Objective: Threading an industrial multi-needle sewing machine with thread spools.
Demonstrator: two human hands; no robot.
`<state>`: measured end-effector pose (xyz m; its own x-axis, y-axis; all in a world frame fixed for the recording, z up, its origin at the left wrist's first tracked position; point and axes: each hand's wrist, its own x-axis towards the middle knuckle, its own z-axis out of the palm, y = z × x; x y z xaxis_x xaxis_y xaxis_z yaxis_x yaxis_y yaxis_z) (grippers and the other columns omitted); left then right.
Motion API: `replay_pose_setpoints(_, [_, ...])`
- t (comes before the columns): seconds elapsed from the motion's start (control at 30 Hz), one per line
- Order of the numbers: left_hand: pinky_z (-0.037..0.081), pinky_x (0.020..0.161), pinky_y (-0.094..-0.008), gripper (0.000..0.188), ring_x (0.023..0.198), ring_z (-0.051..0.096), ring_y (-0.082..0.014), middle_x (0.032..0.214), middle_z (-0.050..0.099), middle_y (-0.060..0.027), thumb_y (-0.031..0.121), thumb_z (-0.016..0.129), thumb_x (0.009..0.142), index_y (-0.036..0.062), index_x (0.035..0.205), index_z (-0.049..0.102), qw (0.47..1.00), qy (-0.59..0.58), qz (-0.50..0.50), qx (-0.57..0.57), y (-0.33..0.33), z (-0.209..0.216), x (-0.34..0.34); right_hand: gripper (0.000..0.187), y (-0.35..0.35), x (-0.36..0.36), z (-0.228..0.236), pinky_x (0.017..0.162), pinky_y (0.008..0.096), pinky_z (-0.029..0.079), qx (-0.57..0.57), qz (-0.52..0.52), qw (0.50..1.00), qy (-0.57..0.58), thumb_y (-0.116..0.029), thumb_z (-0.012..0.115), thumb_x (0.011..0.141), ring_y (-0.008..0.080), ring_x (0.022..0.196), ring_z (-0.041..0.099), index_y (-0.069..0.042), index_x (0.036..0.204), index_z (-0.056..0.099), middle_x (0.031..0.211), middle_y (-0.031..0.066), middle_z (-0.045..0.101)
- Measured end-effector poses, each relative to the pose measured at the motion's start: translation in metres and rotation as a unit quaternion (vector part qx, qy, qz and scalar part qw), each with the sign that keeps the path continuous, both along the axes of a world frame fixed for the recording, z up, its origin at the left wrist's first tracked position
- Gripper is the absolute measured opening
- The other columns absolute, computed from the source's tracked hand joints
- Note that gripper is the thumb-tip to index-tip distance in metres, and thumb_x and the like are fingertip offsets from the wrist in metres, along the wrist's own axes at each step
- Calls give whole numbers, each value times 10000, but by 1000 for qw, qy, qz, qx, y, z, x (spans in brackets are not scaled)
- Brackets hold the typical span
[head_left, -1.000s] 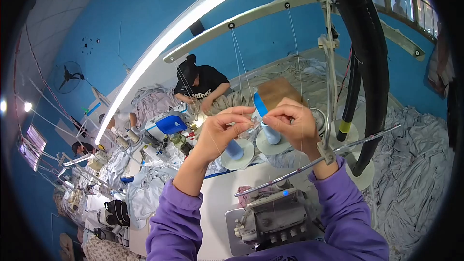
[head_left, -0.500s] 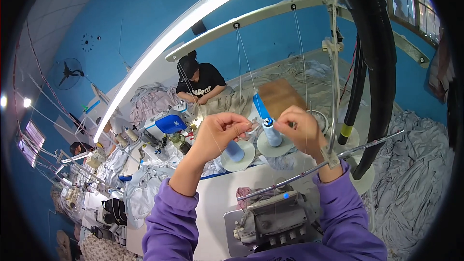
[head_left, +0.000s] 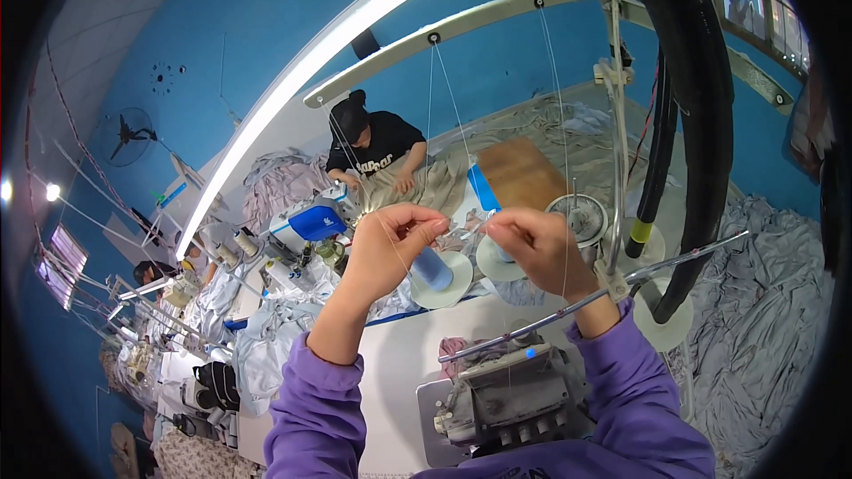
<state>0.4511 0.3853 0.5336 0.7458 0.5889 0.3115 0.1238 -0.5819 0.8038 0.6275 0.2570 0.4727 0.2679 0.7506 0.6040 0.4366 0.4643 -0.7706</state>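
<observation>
Above the sewing table my left hand (head_left: 390, 253) is closed, thumb and forefinger pinched on a thin pale thread (head_left: 463, 231). My right hand (head_left: 543, 253) is level with it, its fingers also pinched at that strand, a small gap between the hands. Just below my left fingers a light-blue thread cone (head_left: 431, 270) stands on a round white holder. A second thread cone (head_left: 502, 255) is mostly hidden behind my right hand. Blue tape (head_left: 482, 188) hangs beyond the fingers. Under my forearms sits a grey sewing machine (head_left: 515, 395).
A metal rod (head_left: 692, 254) slants across by my right forearm. Overhead run a thread-guide bar (head_left: 484, 25) and a lit tube lamp (head_left: 328, 44). Thick black hoses (head_left: 701, 124) hang at right, near piled grey fabric (head_left: 754, 328). Across the table a person (head_left: 377, 146) handles cloth.
My right hand has moved left toward my left hand, now covering the top of the second cone. The person opposite has shifted their hands apart over the cloth.
</observation>
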Motion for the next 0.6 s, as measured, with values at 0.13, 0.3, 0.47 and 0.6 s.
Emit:
replay_pose_setpoints(0.13, [448,575,-225,95,658,585,-85,779,677,-44,94,699,822,26,885,717,987,-8,27,159,-4,-1,2,65,-11,-9,7,548,254,451,121,18,990,-72,-78,646,856,97,603,583,-31,879,684,693,67,631])
replay_pose_setpoints(0.3, [454,569,-256,89,660,609,-149,781,678,-65,68,717,774,51,860,731,973,-47,-24,226,-10,-4,7,101,9,-15,18,512,223,376,68,-19,996,58,-97,627,874,70,556,476,-8,899,668,677,26,592])
replay_pose_setpoints(0.47, [458,640,-255,98,718,606,-146,814,675,-59,64,721,765,40,859,728,975,-76,-6,207,-10,-15,9,117,19,-14,9,513,230,388,84,-55,994,-34,-100,617,879,81,552,482,7,903,656,674,55,584])
replay_pose_setpoints(0.6, [460,660,-251,96,735,605,-145,822,679,-63,62,714,774,40,866,731,973,-79,12,218,-6,-20,9,126,18,-13,4,522,259,417,115,-81,988,-62,-111,626,877,126,555,532,8,907,656,691,78,608])
